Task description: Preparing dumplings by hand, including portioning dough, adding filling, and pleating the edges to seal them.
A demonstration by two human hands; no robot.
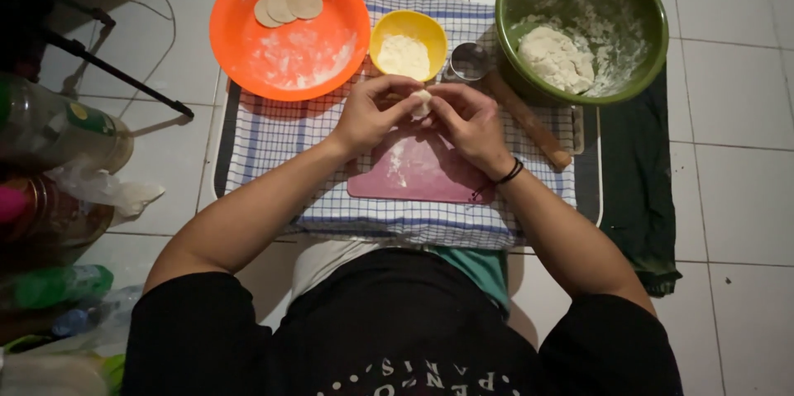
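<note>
Pale dough piece (422, 103) pinched between both hands above the pink board (422, 171).
Left hand (372, 113) and right hand (467, 119) close narrowly around it; smooth yellow bowl (389, 32), wooden rolling pin (529, 125) and floury green bowl (645, 24) crowd the checked cloth's (265, 144) far edge.

Orange bowl (248, 40), yellow bowl (389, 26), green bowl (653, 32), pink board (422, 177), blue-checked cloth (273, 144).

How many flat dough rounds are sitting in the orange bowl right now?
3 dough rounds, overlapping in a row at the far-left rim of the orange bowl: left, middle, right. More could lie hidden beneath them.
</note>
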